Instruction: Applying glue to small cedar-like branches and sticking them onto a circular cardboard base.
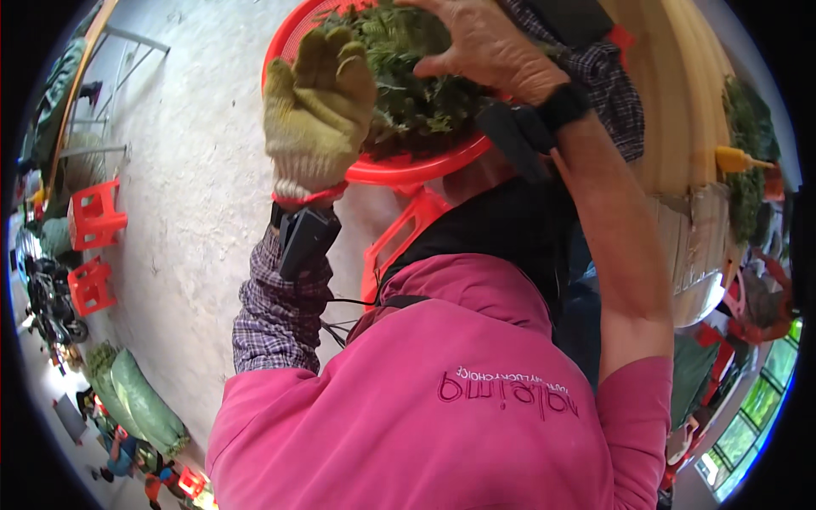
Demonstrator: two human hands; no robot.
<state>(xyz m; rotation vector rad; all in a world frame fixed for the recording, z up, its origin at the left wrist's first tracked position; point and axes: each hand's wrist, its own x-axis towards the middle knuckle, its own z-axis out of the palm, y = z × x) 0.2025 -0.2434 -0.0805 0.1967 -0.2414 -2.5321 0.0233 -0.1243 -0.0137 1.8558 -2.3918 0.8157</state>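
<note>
From where I am standing, the person is leaning far over a round red plastic basket [399, 172] that is heaped with dark green leafy stems [408, 76], and both hands are working in it at once. The left hand [319, 106], in a yellowish knitted glove, is lying flat and open against the near left side of the heap, fingers spread, pressing rather than holding; I cannot see anything pinched in that grip. The right hand [484, 42], bare and wearing a dark band at the wrist, is cupping over the top right of the heap with its fingers curled down, and I cannot tell whether its grip is actually closing on stems or only resting on them. The basket is sitting low in front of the person, over a pale concrete floor [195, 170], with a red plastic frame [399, 234] showing just under its near rim. I judge that the pile is the risk: it is mounded above the rim, so a push from the open gloved palm could be sending loose stems over the far edge onto the floor. If the basket is only perching on that frame, weight at 1 side could be tipping it. Dangling cables [340, 319] by the left sleeve could be snagging too.
</note>
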